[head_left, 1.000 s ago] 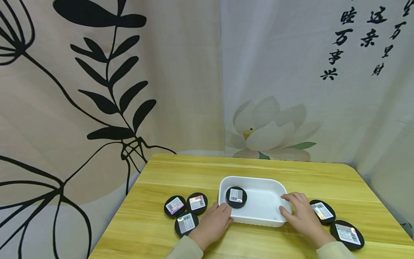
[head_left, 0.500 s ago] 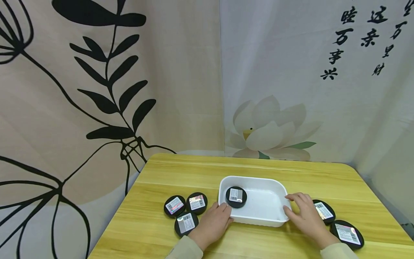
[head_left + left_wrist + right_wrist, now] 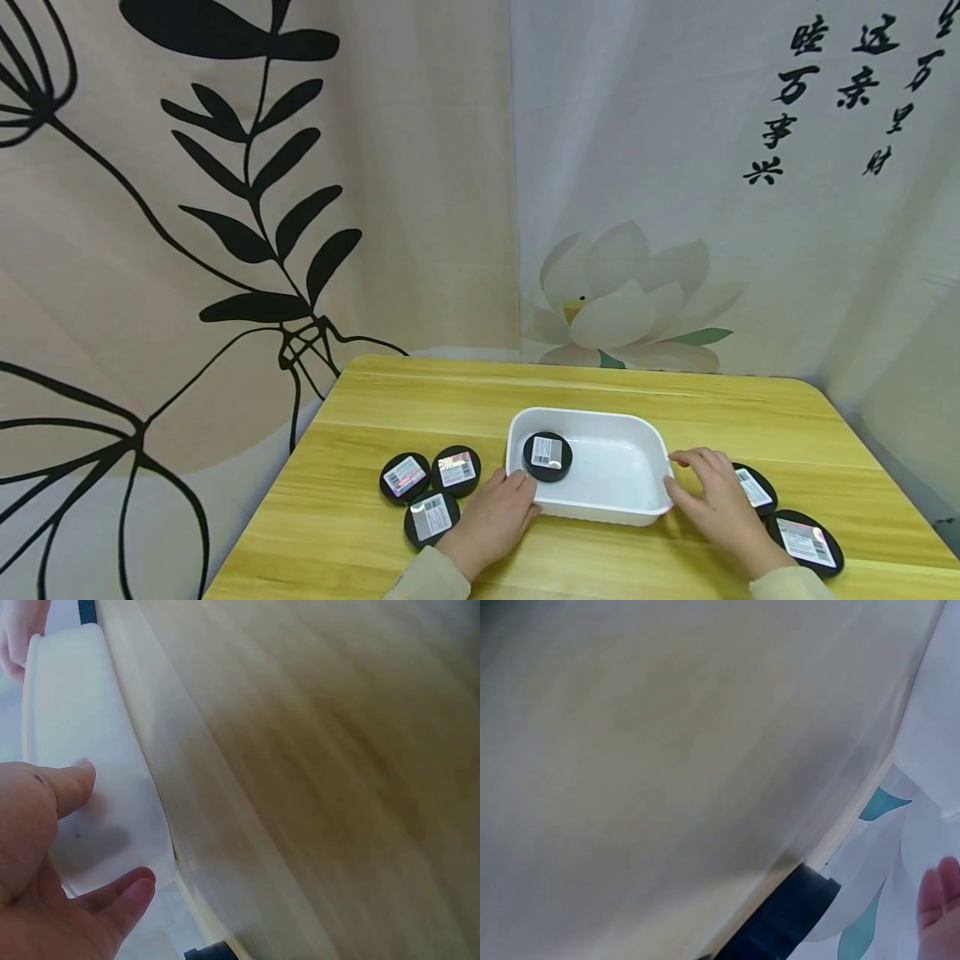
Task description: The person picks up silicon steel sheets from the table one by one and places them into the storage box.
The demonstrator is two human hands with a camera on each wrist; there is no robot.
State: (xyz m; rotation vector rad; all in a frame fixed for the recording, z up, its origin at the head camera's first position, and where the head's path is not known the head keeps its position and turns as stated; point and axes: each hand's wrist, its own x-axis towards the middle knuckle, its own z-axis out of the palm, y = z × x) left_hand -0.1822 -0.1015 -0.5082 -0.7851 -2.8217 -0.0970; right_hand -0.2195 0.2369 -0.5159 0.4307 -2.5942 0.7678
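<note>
A white rectangular plastic tray (image 3: 615, 467) stands on the wooden table. Inside it, toward the left end, lies a flat black round container (image 3: 547, 472) with a barcode label facing up. My left hand (image 3: 493, 521) grips the tray's near left corner. In the left wrist view the thumb of my left hand (image 3: 37, 840) lies against the tray's long wall (image 3: 82, 712), with the fingers around the end. Beside the tray's right end is my right hand (image 3: 716, 500), fingers extended and fingertips right at the rim, holding nothing.
Three black round containers (image 3: 432, 518) sit clustered left of the tray on the table (image 3: 360, 542). Two others (image 3: 806, 545) lie at the right, one partly hidden behind my right hand. A printed curtain (image 3: 450, 208) hangs behind the table.
My right hand has slid to the right, its fingertips going from inside the tray's rim to the outer edge. The left hand, tray and black containers have stayed put.
</note>
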